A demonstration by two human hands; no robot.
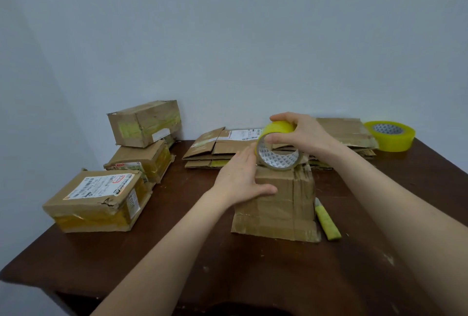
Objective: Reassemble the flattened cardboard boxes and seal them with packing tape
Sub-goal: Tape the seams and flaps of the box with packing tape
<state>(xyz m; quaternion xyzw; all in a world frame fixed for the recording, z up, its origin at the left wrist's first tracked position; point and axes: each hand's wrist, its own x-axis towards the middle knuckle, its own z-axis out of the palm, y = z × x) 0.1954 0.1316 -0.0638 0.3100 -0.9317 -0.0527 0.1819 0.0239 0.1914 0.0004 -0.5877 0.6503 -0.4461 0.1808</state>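
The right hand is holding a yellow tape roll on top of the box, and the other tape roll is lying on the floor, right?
No. In the head view the other tape roll lies on the table, at its far right corner, not the floor. The right hand does hold a yellow tape roll on top of the box.

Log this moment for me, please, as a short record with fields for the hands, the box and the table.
left hand: flat on top of the upright box
right hand: grips the tape roll at the box's top
sealed boxes: three on the table's left, two stacked
flattened cardboard: pile behind the box
spare tape roll: far right
yellow-green tool: lying right of the box
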